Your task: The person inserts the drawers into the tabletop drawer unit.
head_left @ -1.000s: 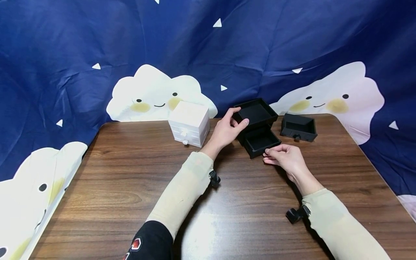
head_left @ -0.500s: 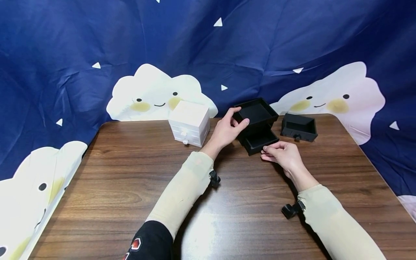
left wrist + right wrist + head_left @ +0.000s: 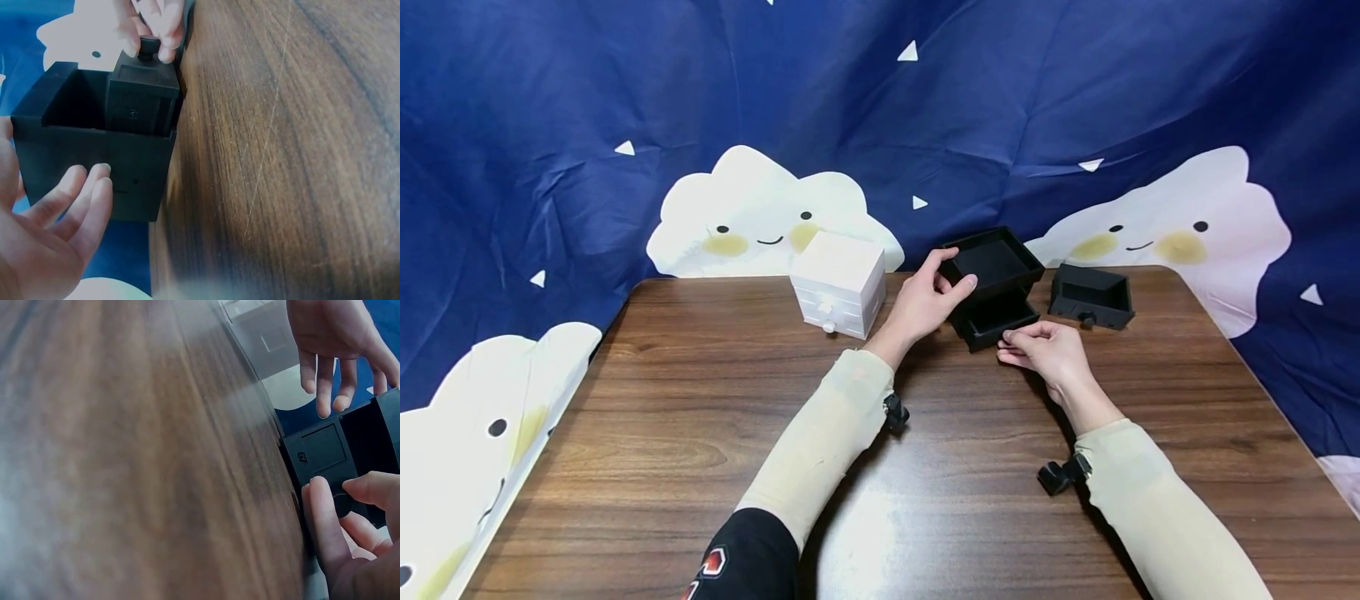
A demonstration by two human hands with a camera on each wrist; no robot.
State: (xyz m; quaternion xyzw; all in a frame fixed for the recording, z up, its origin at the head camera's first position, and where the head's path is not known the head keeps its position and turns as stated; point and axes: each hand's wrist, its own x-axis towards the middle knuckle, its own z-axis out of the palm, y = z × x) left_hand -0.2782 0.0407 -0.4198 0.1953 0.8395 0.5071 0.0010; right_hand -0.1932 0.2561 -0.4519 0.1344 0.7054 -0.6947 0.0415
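Observation:
A small black cabinet [image 3: 992, 260] with a tray-like top stands near the table's back edge. My left hand [image 3: 921, 302] steadies it, thumb and index finger at its top corner and the other fingertips on its side wall. A black drawer [image 3: 998, 320] sits partly in the lower opening, its front still sticking out. My right hand [image 3: 1054, 357] pinches the drawer's round knob [image 3: 342, 505] between thumb and fingers. In the left wrist view, a bare opening [image 3: 81, 103] shows beside the drawer.
A second black drawer [image 3: 1090, 297] lies to the right of the cabinet, knob facing front. To the left stands a white drawer cabinet [image 3: 838, 283]. The wooden table [image 3: 700, 433] meets a blue cloud-patterned cloth [image 3: 820, 83] behind.
My right hand has pushed the lower drawer further back into the black cabinet, so less of it sticks out. My left hand has kept its place on the cabinet.

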